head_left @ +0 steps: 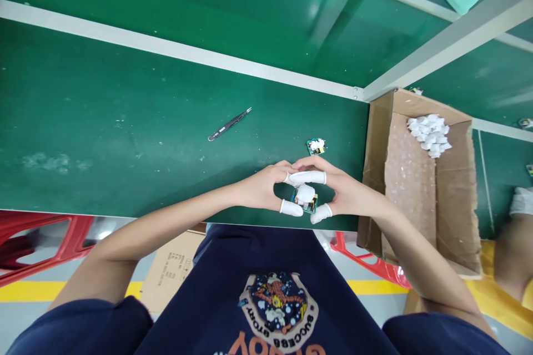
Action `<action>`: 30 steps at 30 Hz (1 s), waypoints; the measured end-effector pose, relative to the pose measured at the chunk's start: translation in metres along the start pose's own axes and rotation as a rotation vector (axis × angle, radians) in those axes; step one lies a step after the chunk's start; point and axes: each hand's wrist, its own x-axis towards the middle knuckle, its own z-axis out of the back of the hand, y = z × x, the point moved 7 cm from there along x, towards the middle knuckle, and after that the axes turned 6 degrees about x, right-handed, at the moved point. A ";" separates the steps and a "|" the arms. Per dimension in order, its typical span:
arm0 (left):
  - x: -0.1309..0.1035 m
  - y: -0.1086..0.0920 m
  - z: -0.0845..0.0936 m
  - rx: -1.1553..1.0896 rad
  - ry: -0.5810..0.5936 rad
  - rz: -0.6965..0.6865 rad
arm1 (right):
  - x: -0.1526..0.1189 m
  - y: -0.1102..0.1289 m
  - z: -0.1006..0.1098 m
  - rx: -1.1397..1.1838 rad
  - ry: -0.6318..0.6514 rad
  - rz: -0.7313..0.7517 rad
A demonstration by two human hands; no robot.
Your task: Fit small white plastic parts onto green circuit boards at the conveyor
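Both hands meet near the table's front edge, with white covers on thumbs and some fingers. Between them is a small green circuit board (310, 203) with coloured parts and a white lump on top. My left hand (268, 188) has its thumb and covered finger closed on the board's left side. My right hand (341, 191) pinches the board from the right, its covered thumb at the lower edge. A second small board (316, 146) with white material lies just beyond the hands. Black tweezers (230, 124) rest on the green table (104, 122), farther left.
An open cardboard box (456, 199) stands at the right, with a pile of white pieces (430, 134) inside. A pale metal frame (187, 54) crosses behind. Another person's arm (514, 249) shows at the far right. Red stools flank the table's front.
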 end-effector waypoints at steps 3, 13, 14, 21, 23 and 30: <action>0.002 0.009 -0.002 -0.200 -0.011 0.029 | 0.000 0.001 -0.003 -0.107 -0.089 -0.016; 0.001 0.005 -0.009 -0.350 0.177 -0.033 | 0.003 0.006 0.007 0.333 -0.085 -0.005; 0.001 0.005 -0.011 -0.342 0.202 -0.040 | 0.003 0.005 0.005 0.342 -0.087 -0.005; -0.002 0.006 -0.013 -0.326 0.273 -0.048 | 0.005 0.007 -0.010 0.304 -0.162 0.050; -0.003 0.005 -0.014 -0.324 0.292 -0.047 | 0.005 0.006 -0.013 0.316 -0.171 0.042; -0.002 -0.001 -0.010 -0.192 0.240 -0.067 | 0.003 -0.008 -0.013 0.472 -0.141 -0.041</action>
